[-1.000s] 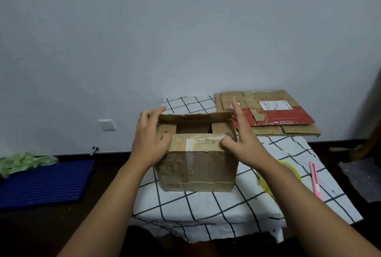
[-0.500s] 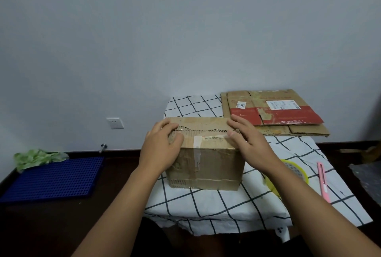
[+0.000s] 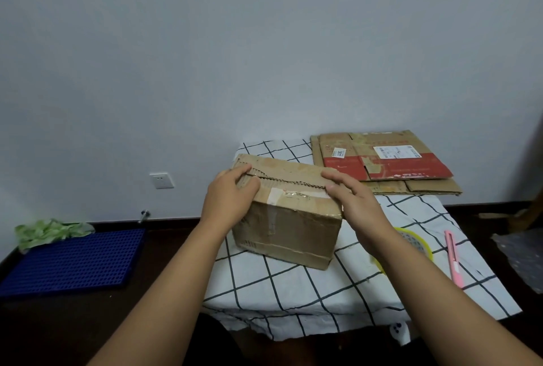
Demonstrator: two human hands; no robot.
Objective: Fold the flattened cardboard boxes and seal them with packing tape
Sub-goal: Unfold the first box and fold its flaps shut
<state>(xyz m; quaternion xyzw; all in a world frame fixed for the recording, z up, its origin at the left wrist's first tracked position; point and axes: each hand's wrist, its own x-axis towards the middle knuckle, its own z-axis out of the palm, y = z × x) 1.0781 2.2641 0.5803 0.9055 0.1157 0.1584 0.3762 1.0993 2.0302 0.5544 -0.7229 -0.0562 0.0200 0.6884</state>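
While both flaps lie closed, you press your left hand (image 3: 229, 196) and right hand (image 3: 351, 199) flat, fingers straight, on the box (image 3: 289, 218). This keeps the seam shut for the tape roll (image 3: 417, 243).

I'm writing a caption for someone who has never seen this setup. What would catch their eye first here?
First, the brown cardboard box in the middle of the checked tablecloth, with the left hand and right hand pressing its top flaps shut. Next, the flattened red-and-brown cardboard lying behind it against the wall. A yellow tape roll and pink cutter lie to the right.
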